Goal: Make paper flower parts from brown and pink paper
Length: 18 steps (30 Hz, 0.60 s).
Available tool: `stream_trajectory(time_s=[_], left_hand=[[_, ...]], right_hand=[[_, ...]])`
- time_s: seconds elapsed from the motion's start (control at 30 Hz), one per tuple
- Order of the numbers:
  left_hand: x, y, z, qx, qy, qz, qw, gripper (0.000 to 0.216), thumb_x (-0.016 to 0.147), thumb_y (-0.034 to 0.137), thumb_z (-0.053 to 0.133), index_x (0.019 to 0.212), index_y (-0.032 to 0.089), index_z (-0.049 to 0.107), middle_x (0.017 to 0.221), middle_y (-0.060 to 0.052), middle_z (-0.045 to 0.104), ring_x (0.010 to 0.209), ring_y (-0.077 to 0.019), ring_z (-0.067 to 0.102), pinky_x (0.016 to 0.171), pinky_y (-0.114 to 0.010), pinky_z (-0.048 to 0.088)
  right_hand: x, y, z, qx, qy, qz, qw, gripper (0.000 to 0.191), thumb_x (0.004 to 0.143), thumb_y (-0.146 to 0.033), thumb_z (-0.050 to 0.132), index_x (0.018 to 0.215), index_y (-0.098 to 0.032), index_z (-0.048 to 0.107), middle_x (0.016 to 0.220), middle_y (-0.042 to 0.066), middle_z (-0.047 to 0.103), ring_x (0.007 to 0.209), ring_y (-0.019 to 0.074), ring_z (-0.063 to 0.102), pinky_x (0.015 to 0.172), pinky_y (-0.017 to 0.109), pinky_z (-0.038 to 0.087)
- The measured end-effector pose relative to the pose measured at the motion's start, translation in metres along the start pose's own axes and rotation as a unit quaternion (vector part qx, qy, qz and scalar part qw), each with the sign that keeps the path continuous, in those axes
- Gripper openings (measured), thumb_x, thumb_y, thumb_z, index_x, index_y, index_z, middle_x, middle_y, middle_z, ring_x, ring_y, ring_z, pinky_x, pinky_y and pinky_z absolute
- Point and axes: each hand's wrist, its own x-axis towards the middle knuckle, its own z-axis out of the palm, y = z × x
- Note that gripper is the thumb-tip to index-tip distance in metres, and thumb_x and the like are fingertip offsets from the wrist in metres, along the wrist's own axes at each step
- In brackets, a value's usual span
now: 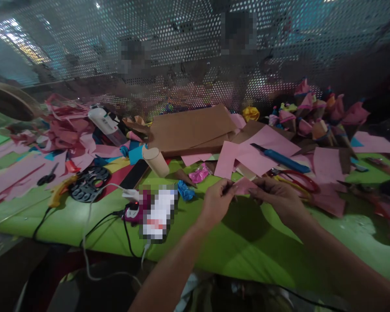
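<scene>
A small piece of pink paper [243, 186] is stretched between my two hands, a little above the green table [214, 255]. My left hand [217, 199] pinches its left edge between thumb and fingers. At the opposite edge, my right hand [274, 195] is closed on the same paper. Just beyond lie flat pink sheets [226, 159] and a blue-handled cutter [284, 160]. Red-handled scissors [303, 180] rest beside my right hand. Left of my left hand are a crumpled blue paper ball [186, 190] and a crumpled pink one [199, 173].
Brown cardboard [191, 128] lies at the back, near a perforated screen [182, 56]. A cardboard tube [156, 162], a phone with a cable [159, 216], a yellow-handled glue gun [61, 190] and small scissors [47, 177] are to the left. Paper cones [321, 112] cluster at the back right.
</scene>
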Motion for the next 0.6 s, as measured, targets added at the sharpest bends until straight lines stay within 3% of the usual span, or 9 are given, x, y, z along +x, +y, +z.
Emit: stream_trajectory(time_s=[0.2, 0.33, 0.6], left_hand=[[0.0024, 0.0028, -0.0011, -0.036, 0.004, -0.019, 0.999, 0.017, 0.093, 0.031, 0.058, 0.08, 0.019, 0.057, 0.066, 0.003, 0.057, 0.064, -0.0125, 0.053, 0.066, -0.025, 0.038], [0.0019, 0.0043, -0.0031, -0.035, 0.013, -0.009, 0.999, 0.02, 0.095, 0.031, 0.054, 0.078, 0.02, 0.054, 0.066, 0.003, 0.055, 0.066, -0.0124, 0.052, 0.069, -0.026, 0.039], [0.002, 0.0049, -0.001, -0.09, -0.053, -0.04, 0.994, 0.023, 0.088, 0.039, 0.064, 0.082, 0.019, 0.054, 0.067, 0.005, 0.052, 0.063, -0.011, 0.047, 0.063, -0.025, 0.035]], right_hand=[[-0.0004, -0.0039, 0.0005, 0.002, 0.0, -0.003, 1.0, 0.052, 0.059, -0.064, 0.089, 0.087, -0.023, 0.075, 0.072, 0.002, 0.069, 0.06, 0.0152, 0.058, 0.057, 0.029, 0.049], [-0.0012, -0.001, -0.0023, -0.034, 0.009, -0.021, 0.999, 0.046, 0.066, -0.065, 0.085, 0.077, -0.022, 0.072, 0.066, 0.001, 0.065, 0.061, 0.015, 0.057, 0.057, 0.028, 0.047], [-0.0007, 0.0004, -0.0026, -0.043, -0.003, -0.023, 0.999, 0.049, 0.064, -0.069, 0.083, 0.072, -0.022, 0.072, 0.063, 0.001, 0.064, 0.058, 0.0152, 0.056, 0.054, 0.028, 0.045]])
